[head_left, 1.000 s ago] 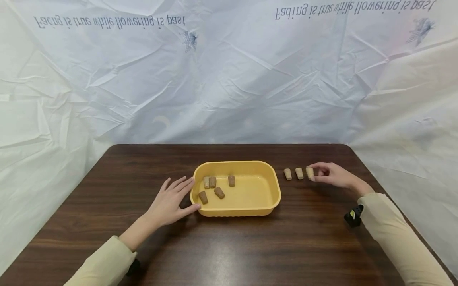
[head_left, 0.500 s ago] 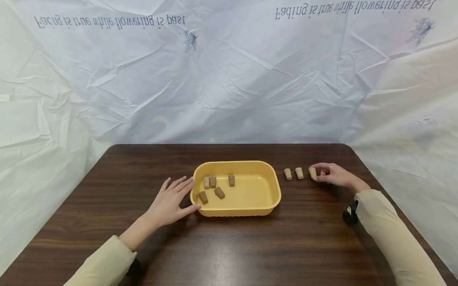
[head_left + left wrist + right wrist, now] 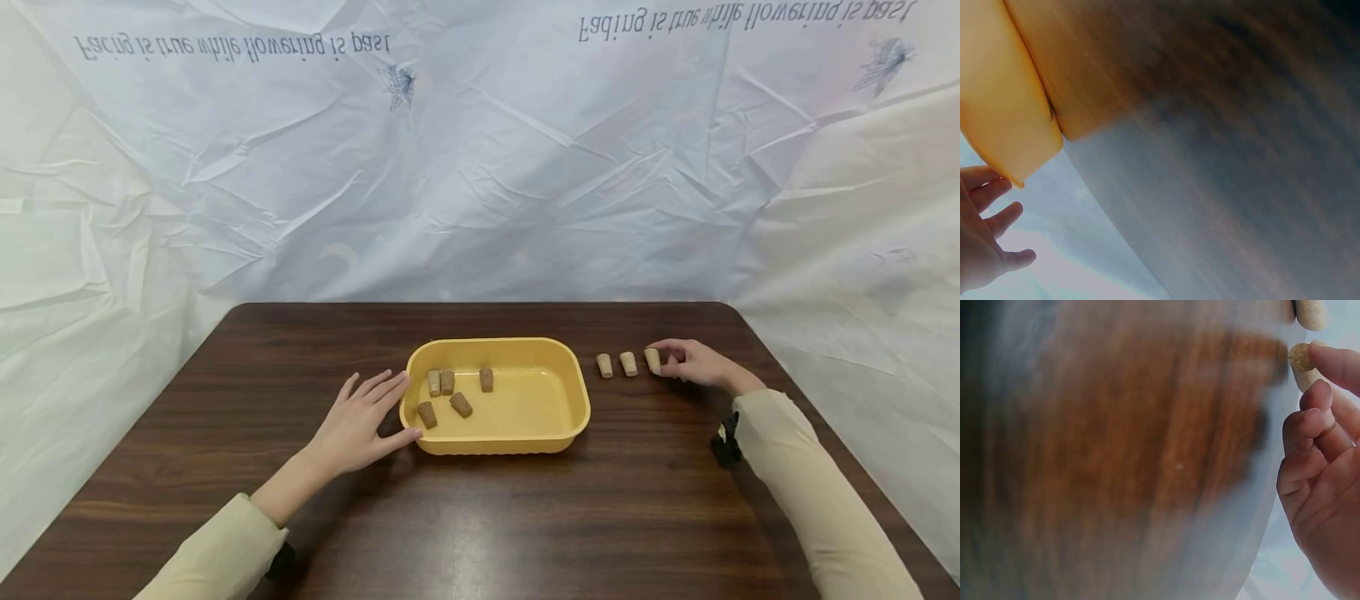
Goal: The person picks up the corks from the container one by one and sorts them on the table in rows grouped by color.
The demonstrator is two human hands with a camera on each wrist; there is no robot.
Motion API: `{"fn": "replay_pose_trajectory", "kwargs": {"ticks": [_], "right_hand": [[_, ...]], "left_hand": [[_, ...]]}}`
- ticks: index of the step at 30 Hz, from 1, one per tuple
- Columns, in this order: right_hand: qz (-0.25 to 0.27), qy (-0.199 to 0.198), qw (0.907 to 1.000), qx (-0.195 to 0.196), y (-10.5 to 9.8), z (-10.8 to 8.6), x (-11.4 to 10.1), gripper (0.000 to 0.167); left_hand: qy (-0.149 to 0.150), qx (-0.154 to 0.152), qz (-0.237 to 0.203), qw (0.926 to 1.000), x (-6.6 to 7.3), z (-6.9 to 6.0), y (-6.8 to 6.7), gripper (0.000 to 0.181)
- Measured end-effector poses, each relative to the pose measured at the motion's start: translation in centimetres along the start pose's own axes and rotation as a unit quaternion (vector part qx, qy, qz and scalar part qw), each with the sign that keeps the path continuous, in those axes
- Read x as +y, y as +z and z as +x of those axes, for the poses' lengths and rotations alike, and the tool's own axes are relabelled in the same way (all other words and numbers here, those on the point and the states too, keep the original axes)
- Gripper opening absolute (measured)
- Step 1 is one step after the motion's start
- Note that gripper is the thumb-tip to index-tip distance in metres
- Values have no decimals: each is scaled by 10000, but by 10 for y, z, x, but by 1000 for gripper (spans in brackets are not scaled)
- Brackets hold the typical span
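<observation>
The right hand (image 3: pixel 696 364) pinches a light cork (image 3: pixel 652 361) between thumb and fingers at the right end of a row. Two more light corks (image 3: pixel 604 365) (image 3: pixel 628 363) stand just left of it. In the right wrist view the thumb and a finger of the right hand (image 3: pixel 1325 469) touch the sides of that cork (image 3: pixel 1302 357). The left hand (image 3: pixel 360 425), fingers spread, touches the left end of a yellow tray (image 3: pixel 495 446). Inside the tray are several corks, one light (image 3: pixel 434 383), the others darker brown (image 3: pixel 461 405). The left wrist view shows the left hand (image 3: pixel 985 231) at the tray's rim (image 3: pixel 1019 183).
The dark wooden table (image 3: pixel 480 533) reaches back to a pale cloth (image 3: pixel 480 167) with printed lettering. A dark device (image 3: pixel 726 442) sits at the right cuff, and another (image 3: pixel 280 560) at the left cuff.
The right hand and its cork moved slightly right, then a little back left, while the right forearm shifted left. The left hand and the tray have stayed in place.
</observation>
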State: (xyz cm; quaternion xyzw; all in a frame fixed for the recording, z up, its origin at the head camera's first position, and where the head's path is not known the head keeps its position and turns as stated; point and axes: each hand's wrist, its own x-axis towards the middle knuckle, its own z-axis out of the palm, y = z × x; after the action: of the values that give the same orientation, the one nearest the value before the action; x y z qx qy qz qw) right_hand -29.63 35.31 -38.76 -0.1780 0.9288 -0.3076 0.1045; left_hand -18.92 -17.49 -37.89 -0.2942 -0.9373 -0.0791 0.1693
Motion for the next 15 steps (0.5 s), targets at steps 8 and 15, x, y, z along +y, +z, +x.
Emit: {"fn": "replay_pose_trajectory", "kwargs": {"ticks": [8,15], "right_hand": [[7,173,9998,-6,1,2,0,46],[76,297,9995,-75,1,2,0,48]], "left_hand": [[3,33,13,10000,0,0,1,75],[5,45,-16,10000,-1,0,2,74]]}}
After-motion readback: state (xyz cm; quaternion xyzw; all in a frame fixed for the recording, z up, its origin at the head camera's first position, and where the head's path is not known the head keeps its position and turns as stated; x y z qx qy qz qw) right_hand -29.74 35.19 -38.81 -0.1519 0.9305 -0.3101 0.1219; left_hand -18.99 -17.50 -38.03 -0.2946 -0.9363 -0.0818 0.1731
